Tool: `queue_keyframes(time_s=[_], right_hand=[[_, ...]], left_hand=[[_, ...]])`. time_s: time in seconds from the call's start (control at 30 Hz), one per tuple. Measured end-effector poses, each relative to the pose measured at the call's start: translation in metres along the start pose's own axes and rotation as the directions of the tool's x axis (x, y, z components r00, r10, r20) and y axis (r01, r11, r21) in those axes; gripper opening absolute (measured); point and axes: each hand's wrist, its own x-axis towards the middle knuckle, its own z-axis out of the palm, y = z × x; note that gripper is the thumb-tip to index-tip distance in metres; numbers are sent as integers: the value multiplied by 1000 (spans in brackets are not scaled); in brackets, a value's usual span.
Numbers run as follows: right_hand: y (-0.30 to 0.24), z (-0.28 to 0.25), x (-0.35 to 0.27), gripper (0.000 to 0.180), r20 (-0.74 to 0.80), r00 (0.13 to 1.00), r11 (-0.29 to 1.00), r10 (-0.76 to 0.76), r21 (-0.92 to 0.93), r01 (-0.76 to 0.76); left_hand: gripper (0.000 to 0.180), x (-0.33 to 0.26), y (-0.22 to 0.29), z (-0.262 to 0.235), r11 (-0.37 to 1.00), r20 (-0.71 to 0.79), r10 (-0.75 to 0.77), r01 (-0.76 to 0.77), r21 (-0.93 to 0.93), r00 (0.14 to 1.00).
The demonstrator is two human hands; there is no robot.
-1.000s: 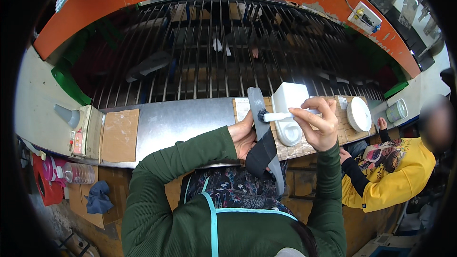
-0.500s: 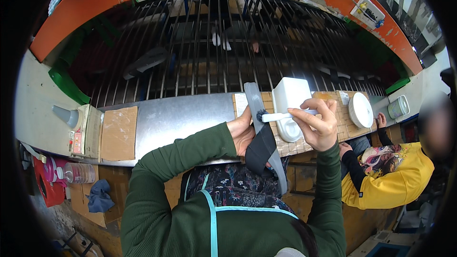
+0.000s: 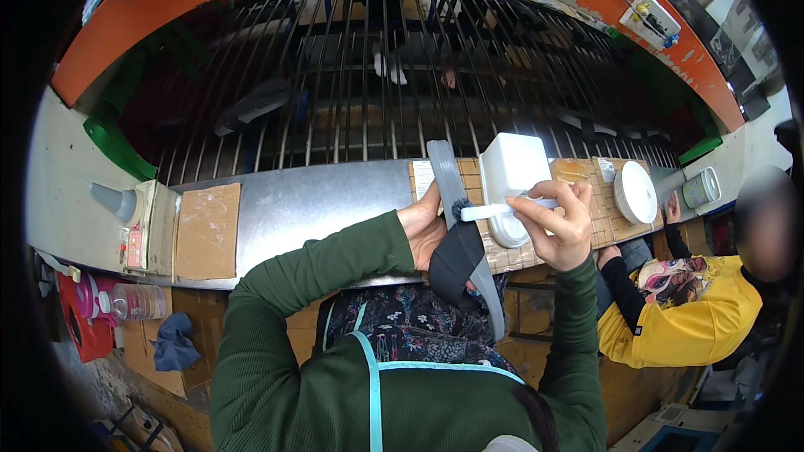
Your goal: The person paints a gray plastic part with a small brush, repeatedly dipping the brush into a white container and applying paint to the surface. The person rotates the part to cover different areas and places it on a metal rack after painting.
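Observation:
A slide sandal [image 3: 457, 264] with a grey sole and a wide black strap is held upright, edge toward me, by my left hand [image 3: 425, 234], whose fingers and thumb wrap its left side. In my right hand [image 3: 559, 224] a small white-handled brush [image 3: 490, 212] is pinched between thumb and fingers. Its dark bristles touch the sole just above the strap. Behind the brush stands a white plastic container [image 3: 512, 166] with a rounded white spout-like part at its front, partly hidden by my right hand and the brush.
Beyond the metal bench [image 3: 310, 201] lies a rack of metal bars [image 3: 335, 75], with another sandal [image 3: 255, 105] on it. A white bowl [image 3: 635, 192] stands on the right. A cardboard sheet [image 3: 208, 233] lies left. A person in yellow [image 3: 699, 318] sits at my right.
The brush has shifted slightly along the sole toward the strap. The top of the sandal has tipped a little away from me. Both hands keep their holds.

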Motion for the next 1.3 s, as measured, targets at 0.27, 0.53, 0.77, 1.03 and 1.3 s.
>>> queue_keyframes(time_s=[0.27,0.53,0.77,1.03,1.3], right_hand=[[-1,1,-5,31,-6,1000,1000,0,-9,0],[4,0,-10,28,42,999,995,22,99,-26],[5,19,-1,23,33,984,896,174,410,-172],[13,26,13,26,-161,967,958,197,241,-156],[-1,20,-24,33,-173,979,994,105,3,-106]], left_hand=[[89,2,-1,7,987,-132,9,12,162,991],[83,-4,-3,9,987,-157,0,25,159,988],[41,9,-6,-6,977,-175,136,-103,185,975],[47,32,-12,-44,867,195,331,-379,324,923],[53,23,-3,-91,870,298,442,-485,87,846]])
